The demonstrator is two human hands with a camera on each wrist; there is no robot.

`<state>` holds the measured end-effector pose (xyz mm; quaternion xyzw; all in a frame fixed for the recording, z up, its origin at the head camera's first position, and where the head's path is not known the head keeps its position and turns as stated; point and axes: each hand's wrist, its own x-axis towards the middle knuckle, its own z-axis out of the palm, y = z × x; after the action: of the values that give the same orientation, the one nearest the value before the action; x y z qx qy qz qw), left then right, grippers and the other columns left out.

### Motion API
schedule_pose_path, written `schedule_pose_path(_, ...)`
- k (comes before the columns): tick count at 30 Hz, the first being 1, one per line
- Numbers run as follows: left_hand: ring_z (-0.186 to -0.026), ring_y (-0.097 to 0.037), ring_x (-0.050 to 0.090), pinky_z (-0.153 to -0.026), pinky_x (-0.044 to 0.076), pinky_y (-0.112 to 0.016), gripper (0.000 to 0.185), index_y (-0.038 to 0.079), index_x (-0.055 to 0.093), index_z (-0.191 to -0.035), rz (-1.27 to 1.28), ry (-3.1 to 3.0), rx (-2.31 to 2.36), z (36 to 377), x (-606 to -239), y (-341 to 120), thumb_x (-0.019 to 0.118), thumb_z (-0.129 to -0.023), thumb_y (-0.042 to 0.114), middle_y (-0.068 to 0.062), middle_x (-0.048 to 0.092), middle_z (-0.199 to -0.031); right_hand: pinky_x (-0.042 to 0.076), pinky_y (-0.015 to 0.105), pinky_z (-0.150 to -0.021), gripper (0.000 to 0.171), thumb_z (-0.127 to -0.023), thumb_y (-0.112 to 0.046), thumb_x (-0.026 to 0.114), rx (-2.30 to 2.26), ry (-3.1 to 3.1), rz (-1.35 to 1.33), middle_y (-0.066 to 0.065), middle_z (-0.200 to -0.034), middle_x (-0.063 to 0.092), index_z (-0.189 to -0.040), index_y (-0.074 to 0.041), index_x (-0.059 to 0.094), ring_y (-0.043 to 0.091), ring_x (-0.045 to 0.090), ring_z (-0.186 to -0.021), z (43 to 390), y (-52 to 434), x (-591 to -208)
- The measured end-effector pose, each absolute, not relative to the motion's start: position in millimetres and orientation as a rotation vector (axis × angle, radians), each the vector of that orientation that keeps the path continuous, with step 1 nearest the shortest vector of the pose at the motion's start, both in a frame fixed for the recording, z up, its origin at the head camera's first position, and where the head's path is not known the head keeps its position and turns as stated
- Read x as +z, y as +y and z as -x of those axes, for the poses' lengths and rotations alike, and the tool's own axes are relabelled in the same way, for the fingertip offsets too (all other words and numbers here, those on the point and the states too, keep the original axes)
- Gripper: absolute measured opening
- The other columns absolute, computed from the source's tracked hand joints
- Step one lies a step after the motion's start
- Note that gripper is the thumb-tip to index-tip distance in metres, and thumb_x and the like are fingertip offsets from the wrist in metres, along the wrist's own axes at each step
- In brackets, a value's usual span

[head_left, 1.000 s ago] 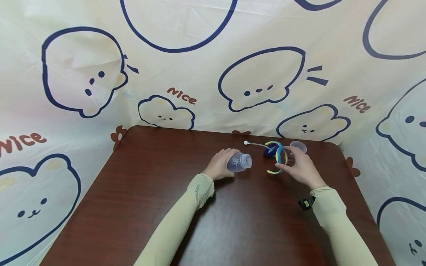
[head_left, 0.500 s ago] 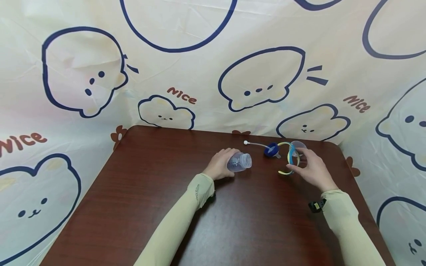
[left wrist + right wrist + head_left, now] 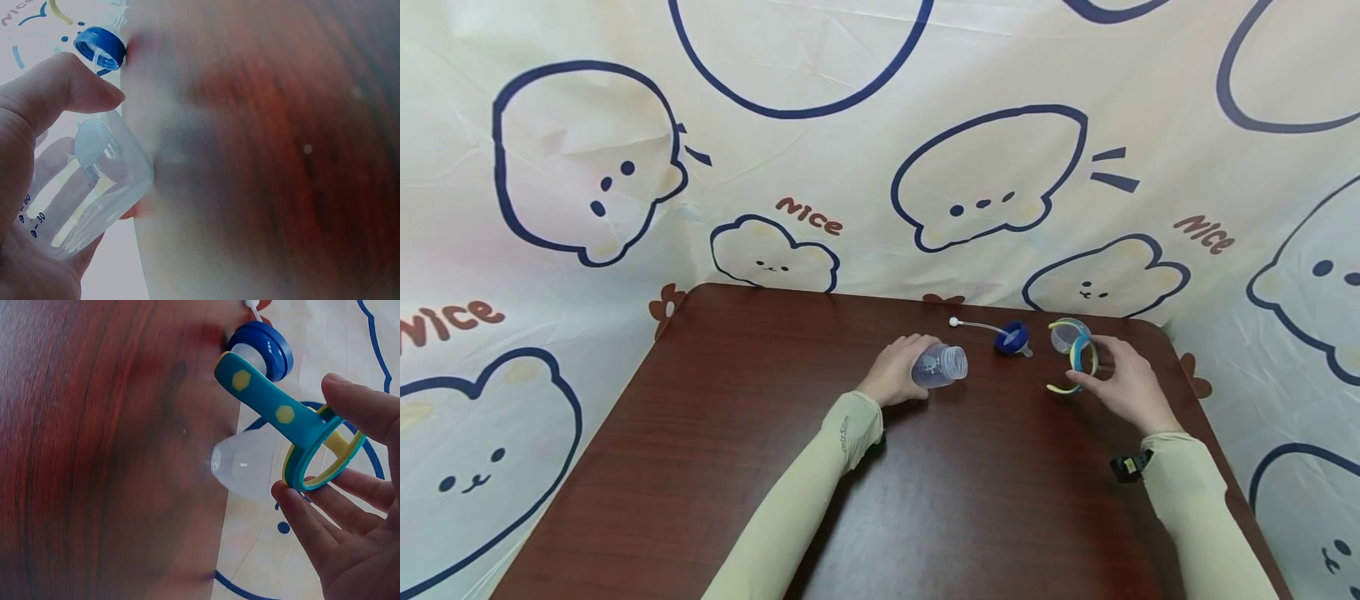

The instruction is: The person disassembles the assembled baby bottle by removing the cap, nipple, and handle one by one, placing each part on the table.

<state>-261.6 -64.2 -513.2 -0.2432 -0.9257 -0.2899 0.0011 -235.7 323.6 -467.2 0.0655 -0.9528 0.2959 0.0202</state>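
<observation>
My left hand [image 3: 897,371] grips a clear baby bottle [image 3: 942,367] without its top, tilted with the open neck toward the right. Printed volume marks show on its wall in the left wrist view. Between thumb and fingertips, my right hand [image 3: 1123,379] pinches a blue and yellow bottle handle ring [image 3: 306,447] with curved grips. Just behind that ring stands a translucent cap [image 3: 1066,335]. Between both hands, farther back, lies a dark blue collar [image 3: 1013,337] with a clear nipple and a thin straw [image 3: 977,324] that ends in a white weight.
A brown wooden table [image 3: 880,500] lies under everything. Its back edge meets a pale cloth [image 3: 865,167] printed with bear faces, which also hangs at both sides. A dark wrist camera [image 3: 1131,467] sits on the right wrist.
My right hand has moved to the right with the handle ring, away from the blue collar and in front of the translucent cap. The left hand and the bottle have stayed in place.
</observation>
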Motion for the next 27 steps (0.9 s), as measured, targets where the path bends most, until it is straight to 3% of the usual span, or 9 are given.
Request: schedule_pose_path(27,-0.12,-0.022,0.056,-0.108,0.046,-0.047,0.09,0.024,0.054,-0.142,0.761,-2.904,-0.881,263,-515,-64,0.097,-0.063,0.016,0.001,0.064,-0.13,0.054,0.066,-0.091,0.087,-0.092,-0.052,0.074,0.881,-2.965,-0.068,0.036,-0.14,0.05,-0.148,0.006,0.042,0.057,0.061,-0.117,239,359,-471)
